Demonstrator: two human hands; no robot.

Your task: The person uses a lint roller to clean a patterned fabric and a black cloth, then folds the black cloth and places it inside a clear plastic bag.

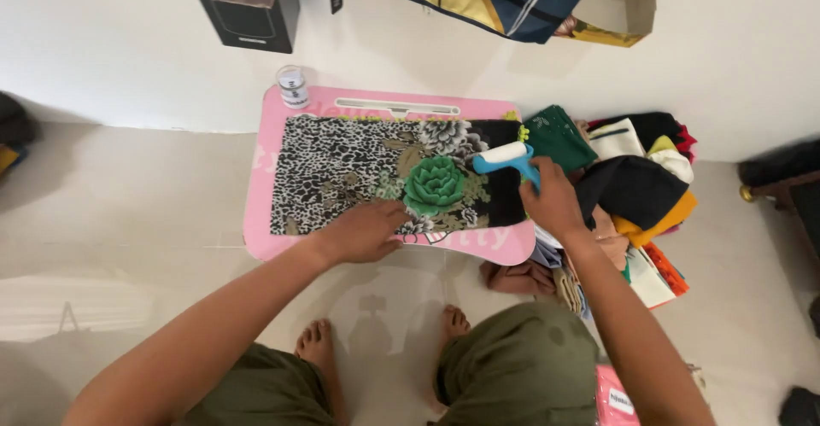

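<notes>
Patterned cloth (pixel 376 174), black and white with a green flower print, spread flat over a pink worktop (pixel 256 213) (a low lap-desk set on the floor against the wall). Likely to bunch or slide toward the near edge if rolled too hard, since only one corner area is pinned. Could also snag at the right border, where the lint roller (pixel 511 158) sits right at the cloth's end. Left hand (pixel 363 231) pressed palm down, fingers spread fairly wide, on the cloth's near edge beside the flower. Right hand (pixel 551 200) closed around the roller's blue handle, white roll touching the cloth's right end. Pile of folded clothes (pixel 636 195) just beside that hand, near enough to be nudged. Small clear jar (pixel 293 87) at the worktop's far corner, apart from both hands.
</notes>
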